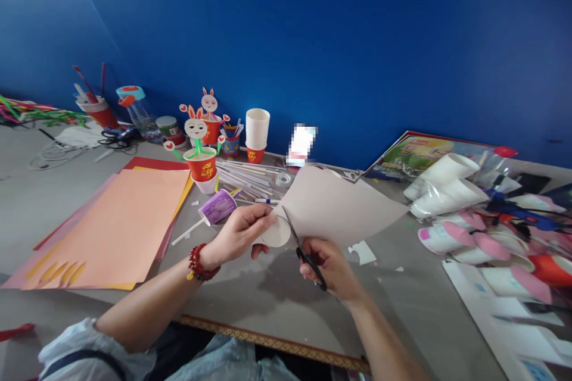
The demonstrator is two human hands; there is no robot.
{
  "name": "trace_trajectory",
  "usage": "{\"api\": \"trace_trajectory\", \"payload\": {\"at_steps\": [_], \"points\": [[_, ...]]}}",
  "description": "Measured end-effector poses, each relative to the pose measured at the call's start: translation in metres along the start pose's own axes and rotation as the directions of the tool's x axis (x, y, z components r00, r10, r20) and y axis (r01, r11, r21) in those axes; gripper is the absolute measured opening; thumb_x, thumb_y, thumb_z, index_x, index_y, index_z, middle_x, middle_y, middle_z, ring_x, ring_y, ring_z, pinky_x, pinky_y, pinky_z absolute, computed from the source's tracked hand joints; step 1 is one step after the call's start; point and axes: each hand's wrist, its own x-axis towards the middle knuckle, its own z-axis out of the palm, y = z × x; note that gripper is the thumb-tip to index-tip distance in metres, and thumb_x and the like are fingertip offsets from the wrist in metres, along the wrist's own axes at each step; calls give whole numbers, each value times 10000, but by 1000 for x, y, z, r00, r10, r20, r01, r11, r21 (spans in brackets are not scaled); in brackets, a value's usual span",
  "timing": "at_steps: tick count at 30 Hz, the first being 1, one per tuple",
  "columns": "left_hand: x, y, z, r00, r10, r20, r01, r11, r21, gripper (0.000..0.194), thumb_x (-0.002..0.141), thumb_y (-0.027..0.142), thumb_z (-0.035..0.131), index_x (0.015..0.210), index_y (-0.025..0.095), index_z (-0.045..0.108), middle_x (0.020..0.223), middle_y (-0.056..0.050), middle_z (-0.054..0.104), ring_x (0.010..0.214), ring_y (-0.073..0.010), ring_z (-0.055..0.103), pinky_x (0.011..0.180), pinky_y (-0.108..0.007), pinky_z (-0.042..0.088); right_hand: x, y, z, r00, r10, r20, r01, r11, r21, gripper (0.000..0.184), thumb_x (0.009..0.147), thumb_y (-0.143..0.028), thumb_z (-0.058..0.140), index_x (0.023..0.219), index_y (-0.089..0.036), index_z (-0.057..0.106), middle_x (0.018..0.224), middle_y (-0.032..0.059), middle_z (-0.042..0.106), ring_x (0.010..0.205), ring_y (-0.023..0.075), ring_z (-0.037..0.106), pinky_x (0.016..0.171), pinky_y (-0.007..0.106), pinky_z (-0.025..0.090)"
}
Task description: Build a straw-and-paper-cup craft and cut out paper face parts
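Evidently light and thin, the white paper sheet [344, 205] rises beyond both hands in a loose curve, its far side unsupported above the surface [250, 300]. The left grip [254, 229] pinches it at the near left edge, beside a pale circle [276, 233]; whether that circle is joined to the sheet is hard to tell. The right grip [324, 265] is wrapped round the black handles of the scissors [308, 259], whose blades meet the paper just right of the circle.

The sheet should bend easily, slip little against dry fingers, and crease or tear if pulled sideways. The best hold is probably flat between thumb and fingers, near the blades but clear of them. The stiffer scissors suit a hold through their loops. Farther out from the left grip lies a purple cup [218, 207]; white scraps [364, 253] lie right of the right grip.
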Motion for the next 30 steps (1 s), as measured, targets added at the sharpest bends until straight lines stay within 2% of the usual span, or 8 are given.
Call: {"api": "trace_trajectory", "payload": {"at_steps": [9, 17, 19, 22, 25, 28, 30], "points": [[-11, 16, 2, 999, -22, 48, 24, 998, -58, 369, 954, 480, 556, 818, 138, 585, 579, 0, 637, 378, -65, 540, 322, -126, 402, -21, -25, 0, 998, 60, 22, -60, 998, -2, 544, 728, -645, 731, 619, -215, 415, 585, -50, 387, 533, 99, 355, 478, 243, 253], [-16, 25, 7, 990, -74, 119, 94, 981, -172, 320, 934, 438, 597, 848, 131, 621, 610, -16, 644, 440, -94, 575, 323, -143, 418, -44, -47, 15, 971, 240, -1, -236, 956, 176, 582, 680, -697, 755, 650, -208, 441, 599, -62, 414, 503, 81, 419, 469, 213, 372], [-16, 21, 9, 992, -71, 103, 91, 975, -201, 317, 930, 442, 601, 857, 134, 616, 619, -20, 649, 446, -98, 574, 338, -152, 419, -44, -49, 18, 971, 239, -6, -233, 953, 194, 600, 670, -738, 738, 646, -207, 459, 574, -61, 433, 479, 75, 419, 445, 205, 367], [-17, 12, 14, 997, -22, 68, 37, 971, -238, 333, 917, 466, 612, 883, 135, 606, 657, -25, 656, 463, -93, 567, 400, -174, 446, -41, -46, 21, 976, 215, -27, -207, 963, 172, 621, 681, -793, 684, 632, -210, 477, 523, -51, 461, 443, 77, 411, 377, 195, 294], [-19, 3, 18, 1000, 6, -3, -6, 983, -181, 352, 882, 476, 663, 919, 129, 613, 679, -11, 631, 477, -75, 539, 432, -173, 429, -37, -41, 22, 977, 207, -41, -198, 967, 160, 628, 697, -817, 647, 632, -213, 485, 495, -44, 482, 419, 79, 412, 346, 194, 249], [-17, -2, 18, 997, -33, -64, 25, 993, -118, 365, 875, 491, 665, 896, 131, 611, 620, 20, 580, 442, -49, 459, 397, -153, 345, -33, -37, 24, 974, 223, -31, -215, 962, 166, 624, 691, -809, 662, 647, -213, 485, 509, -40, 521, 393, 68, 397, 341, 192, 257], [-14, -3, 16, 997, -62, -46, 57, 993, -105, 374, 875, 504, 657, 871, 134, 607, 589, 28, 561, 434, -48, 432, 383, -151, 310, -31, -36, 24, 971, 239, -18, -233, 957, 172, 624, 687, -805, 671, 665, -211, 480, 530, -36, 545, 376, 58, 384, 339, 192, 263]]}}
